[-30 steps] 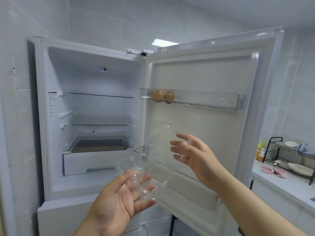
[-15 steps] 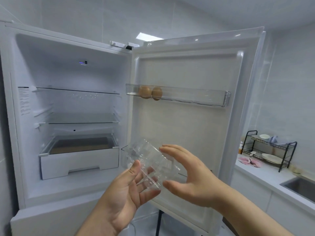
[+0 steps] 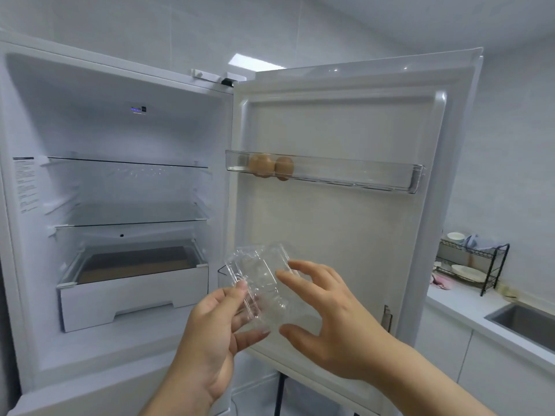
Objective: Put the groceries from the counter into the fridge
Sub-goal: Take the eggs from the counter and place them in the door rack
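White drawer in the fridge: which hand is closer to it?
Left. The left hand is just right of the white drawer, gripping the clear box; the right hand is farther right, past that box.

A black wire dish rack (image 3: 492, 267) is set at the far end of the counter (image 3: 459, 307), against the tiled wall (image 3: 510, 175). A white bowl (image 3: 455, 236) and a bluish cloth (image 3: 473, 240) are seen on its upper tier, and a white plate (image 3: 467, 273) is laid on its lower tier. A pink cloth (image 3: 441, 282) is spread on the counter just beside the rack's left end. A steel sink (image 3: 525, 321) is sunk into the counter at the right edge of the view. White cabinet fronts (image 3: 444, 340) are seen below the counter. A rectangular ceiling light (image 3: 255, 62) is lit overhead.
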Motion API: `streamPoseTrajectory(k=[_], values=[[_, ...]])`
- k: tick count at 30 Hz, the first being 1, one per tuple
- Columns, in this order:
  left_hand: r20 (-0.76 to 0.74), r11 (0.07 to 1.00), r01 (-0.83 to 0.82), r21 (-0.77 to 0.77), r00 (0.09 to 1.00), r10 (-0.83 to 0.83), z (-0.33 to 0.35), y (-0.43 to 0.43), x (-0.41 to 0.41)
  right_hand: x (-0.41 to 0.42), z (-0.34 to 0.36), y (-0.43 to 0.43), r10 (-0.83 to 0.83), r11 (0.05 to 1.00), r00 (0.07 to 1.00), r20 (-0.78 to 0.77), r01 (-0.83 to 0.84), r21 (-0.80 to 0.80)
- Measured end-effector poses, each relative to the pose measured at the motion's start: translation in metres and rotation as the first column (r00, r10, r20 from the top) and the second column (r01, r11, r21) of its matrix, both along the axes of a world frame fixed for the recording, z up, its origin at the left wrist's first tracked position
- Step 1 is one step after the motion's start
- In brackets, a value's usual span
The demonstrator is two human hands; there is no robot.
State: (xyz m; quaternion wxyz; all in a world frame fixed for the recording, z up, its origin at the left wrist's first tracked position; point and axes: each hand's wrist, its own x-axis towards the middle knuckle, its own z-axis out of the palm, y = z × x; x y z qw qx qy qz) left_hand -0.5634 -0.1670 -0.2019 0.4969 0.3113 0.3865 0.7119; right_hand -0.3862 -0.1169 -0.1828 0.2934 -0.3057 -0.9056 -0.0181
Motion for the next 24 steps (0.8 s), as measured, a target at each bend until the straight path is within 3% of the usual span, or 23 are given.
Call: streamPoseTrajectory(k=[3,6,9,11,13,15,17,19,24], values=[[-0.066,1.0,-0.015,-0.001,0.998,0.015,0.002,0.003,-0.008,-0.008,-0.003,0.003,-0.021,0.999,1.0,0.018,0.02,0.05],[-0.151,0.997,-0.074,-0.035,0.986,0.068,0.0,0.009,-0.015,-0.015,-0.004,0.005,0.012,1.0,0.999,-0.03,-0.012,0.001],[-0.213,0.991,-0.121,-0.054,0.971,0.107,0.0,0.013,-0.023,-0.02,-0.004,0.011,0.004,0.991,0.967,-0.257,-0.038,-0.13],[-0.224,0.992,-0.11,-0.054,0.97,0.096,0.0,0.015,-0.026,-0.024,-0.003,0.019,-0.115,0.965,0.887,-0.447,-0.007,-0.262],[-0.219,0.996,-0.067,-0.054,0.974,0.053,0.001,0.017,-0.027,-0.029,0.0,0.026,-0.238,0.832,0.811,-0.534,-0.114,-0.544],[-0.217,0.998,-0.015,-0.065,0.976,0.0,0.002,0.018,-0.025,-0.034,-0.001,0.031,-0.279,0.644,0.749,-0.601,-0.318,-0.696],[-0.219,0.997,0.0,-0.082,0.976,-0.018,0.002,0.021,-0.025,-0.039,0.0,0.031,-0.292,0.573,0.682,-0.67,-0.437,-0.694],[-0.237,0.995,-0.014,-0.095,0.971,-0.009,0.002,0.024,-0.028,-0.044,0.0,0.03,-0.288,0.575,0.638,-0.714,-0.481,-0.662],[-0.285,0.995,0.004,-0.096,0.958,-0.031,0.003,0.036,-0.036,-0.044,-0.002,0.033,-0.227,0.605,0.653,-0.722,-0.487,-0.63]])
